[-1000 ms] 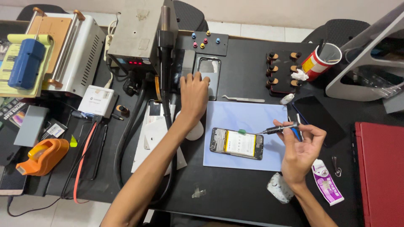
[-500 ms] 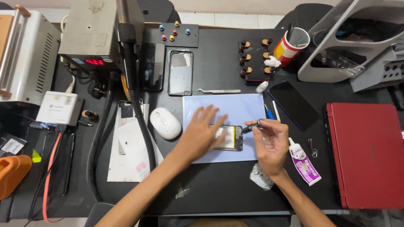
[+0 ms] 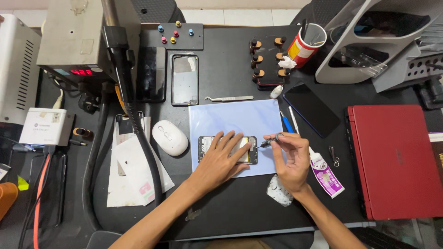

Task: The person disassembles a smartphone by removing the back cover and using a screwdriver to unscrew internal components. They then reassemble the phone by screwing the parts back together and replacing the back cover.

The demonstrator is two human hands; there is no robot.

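Observation:
An opened phone lies on a pale blue mat in the middle of the black desk. My left hand lies flat on top of it, fingers spread, covering most of its body. My right hand is just to the right of the phone and pinches a small dark screwdriver whose tip points at the phone's right end.
Steel tweezers lie above the mat, a white mouse to its left, a glue tube and a dark phone to its right. A red laptop sits far right; a machine with a red display at the back left.
My left hand has come back from the far side of the desk and settled on the phone. My right hand has brought the tool's tip to the phone's right end. The view has shifted right.

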